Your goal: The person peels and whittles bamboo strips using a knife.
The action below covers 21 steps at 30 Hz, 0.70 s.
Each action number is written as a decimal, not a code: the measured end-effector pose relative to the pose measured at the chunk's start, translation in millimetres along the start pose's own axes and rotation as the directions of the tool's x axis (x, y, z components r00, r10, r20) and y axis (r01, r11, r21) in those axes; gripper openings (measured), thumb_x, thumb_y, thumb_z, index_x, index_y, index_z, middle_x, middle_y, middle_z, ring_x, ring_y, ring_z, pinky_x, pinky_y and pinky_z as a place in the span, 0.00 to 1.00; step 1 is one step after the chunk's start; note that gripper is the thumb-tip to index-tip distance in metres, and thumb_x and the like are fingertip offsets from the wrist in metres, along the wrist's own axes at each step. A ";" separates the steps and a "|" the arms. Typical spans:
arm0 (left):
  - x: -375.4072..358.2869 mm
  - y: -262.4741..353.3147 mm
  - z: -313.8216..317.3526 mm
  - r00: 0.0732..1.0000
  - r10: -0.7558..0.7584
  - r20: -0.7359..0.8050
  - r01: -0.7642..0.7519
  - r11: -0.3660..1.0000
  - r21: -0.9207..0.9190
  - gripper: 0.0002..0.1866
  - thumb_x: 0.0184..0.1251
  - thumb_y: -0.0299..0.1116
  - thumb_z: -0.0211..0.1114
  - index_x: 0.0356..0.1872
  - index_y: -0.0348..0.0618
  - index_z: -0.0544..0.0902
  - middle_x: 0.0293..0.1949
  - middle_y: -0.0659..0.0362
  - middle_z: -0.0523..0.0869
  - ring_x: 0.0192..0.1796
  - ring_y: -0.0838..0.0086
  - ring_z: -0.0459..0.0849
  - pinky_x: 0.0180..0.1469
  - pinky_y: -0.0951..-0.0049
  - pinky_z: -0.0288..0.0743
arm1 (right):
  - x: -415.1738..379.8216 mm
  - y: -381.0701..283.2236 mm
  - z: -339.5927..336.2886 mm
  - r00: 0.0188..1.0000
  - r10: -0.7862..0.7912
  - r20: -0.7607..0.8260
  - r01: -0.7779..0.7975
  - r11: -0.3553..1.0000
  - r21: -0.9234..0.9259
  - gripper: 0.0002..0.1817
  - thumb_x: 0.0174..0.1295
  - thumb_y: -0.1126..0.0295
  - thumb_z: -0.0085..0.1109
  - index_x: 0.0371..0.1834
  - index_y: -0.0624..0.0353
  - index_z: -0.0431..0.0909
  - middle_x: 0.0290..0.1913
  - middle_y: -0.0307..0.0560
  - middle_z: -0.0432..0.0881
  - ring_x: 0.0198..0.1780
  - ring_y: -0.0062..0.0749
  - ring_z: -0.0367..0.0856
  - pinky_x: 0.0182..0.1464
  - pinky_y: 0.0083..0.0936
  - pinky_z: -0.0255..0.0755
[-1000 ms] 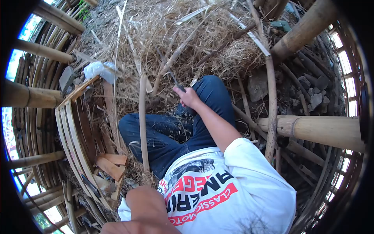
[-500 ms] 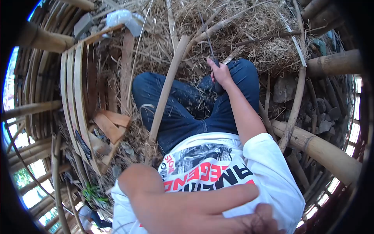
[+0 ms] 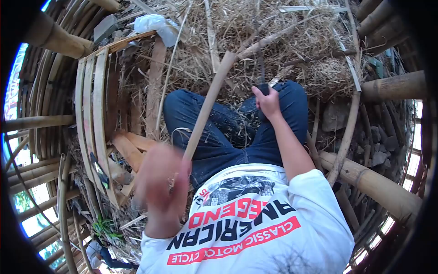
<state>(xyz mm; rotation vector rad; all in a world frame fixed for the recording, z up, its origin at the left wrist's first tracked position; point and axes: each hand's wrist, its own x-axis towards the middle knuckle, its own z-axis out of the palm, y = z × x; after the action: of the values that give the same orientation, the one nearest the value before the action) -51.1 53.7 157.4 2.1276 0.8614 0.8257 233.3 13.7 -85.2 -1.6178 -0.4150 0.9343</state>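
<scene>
My right hand is closed round the dark handle of a long thin blade, over the right thigh of my jeans. The blade points away over dry straw and looks blurred. My left hand is smeared by motion at the lower end of a long pale stick; its fingers cannot be made out, nor whether they hold the stick. That stick lies slanted across my left leg, its far end near the straw.
A slatted wooden crate and a clear plastic bag are at the left. Dry straw covers the ground ahead. A thick bamboo pole and stones lie at the right. Part of a person shows at lower left.
My left hand has moved from in front of my shirt, up and left to the stick's lower end. The view has shifted slightly; my right hand still grips the blade's handle.
</scene>
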 end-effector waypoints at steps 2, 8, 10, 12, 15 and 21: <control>-3.1 -57.7 19.7 0.941 -0.318 0.117 0.310 0.947 0.083 0.22 0.55 0.25 0.69 0.52 0.38 0.74 0.46 0.52 0.78 0.46 0.61 0.79 0.50 0.64 0.72 | -14.1 -1.3 4.3 0.999 -0.047 0.003 0.047 0.998 0.043 0.13 0.61 0.64 0.67 0.27 0.59 0.74 0.17 0.34 0.74 0.16 0.17 0.72 0.18 0.19 0.66; -37.7 -99.9 53.2 0.899 -0.391 0.198 0.179 0.740 0.649 0.29 0.53 0.42 0.73 0.55 0.45 0.75 0.43 0.53 0.80 0.46 0.57 0.82 0.47 0.57 0.75 | -71.2 -18.8 8.5 0.996 -0.094 -0.007 0.094 0.993 0.067 0.10 0.61 0.71 0.65 0.26 0.57 0.73 0.17 0.33 0.73 0.16 0.16 0.71 0.19 0.17 0.64; -41.0 -103.6 61.2 0.890 -0.411 0.198 0.226 0.774 0.591 0.26 0.56 0.41 0.72 0.54 0.45 0.76 0.41 0.53 0.81 0.45 0.57 0.82 0.46 0.57 0.75 | -87.5 -31.4 9.7 0.990 -0.136 0.025 0.135 0.990 0.039 0.10 0.61 0.71 0.65 0.26 0.57 0.72 0.18 0.33 0.73 0.16 0.15 0.71 0.19 0.17 0.64; -39.1 -100.9 65.3 0.889 -0.412 0.199 0.261 0.815 0.517 0.17 0.63 0.39 0.66 0.50 0.45 0.77 0.37 0.53 0.82 0.44 0.56 0.82 0.43 0.57 0.77 | -103.4 -44.4 10.5 0.984 -0.165 0.070 0.166 0.986 0.000 0.10 0.60 0.72 0.65 0.26 0.57 0.72 0.18 0.33 0.73 0.17 0.15 0.71 0.20 0.17 0.64; -30.9 -93.4 66.3 0.859 -0.410 0.306 0.245 0.855 0.458 0.15 0.64 0.41 0.64 0.48 0.46 0.77 0.36 0.54 0.82 0.42 0.57 0.83 0.42 0.56 0.77 | -117.1 -49.4 11.8 0.958 -0.239 0.157 0.258 0.960 -0.114 0.10 0.55 0.74 0.67 0.28 0.61 0.72 0.20 0.36 0.70 0.24 0.18 0.67 0.27 0.22 0.64; -27.5 -84.5 87.8 0.891 -0.297 0.343 0.265 0.954 0.138 0.15 0.69 0.44 0.59 0.46 0.43 0.76 0.36 0.48 0.84 0.38 0.49 0.83 0.40 0.53 0.76 | -127.4 -89.9 24.3 0.830 -0.363 0.424 0.492 0.834 -0.250 0.10 0.54 0.76 0.67 0.29 0.61 0.72 0.20 0.36 0.71 0.20 0.18 0.68 0.24 0.21 0.64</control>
<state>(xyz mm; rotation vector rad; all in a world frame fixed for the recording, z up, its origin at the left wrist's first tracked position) -28.7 47.7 34.7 2.0720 0.9887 0.2390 155.5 -35.6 43.0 -1.5587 -1.2204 0.8282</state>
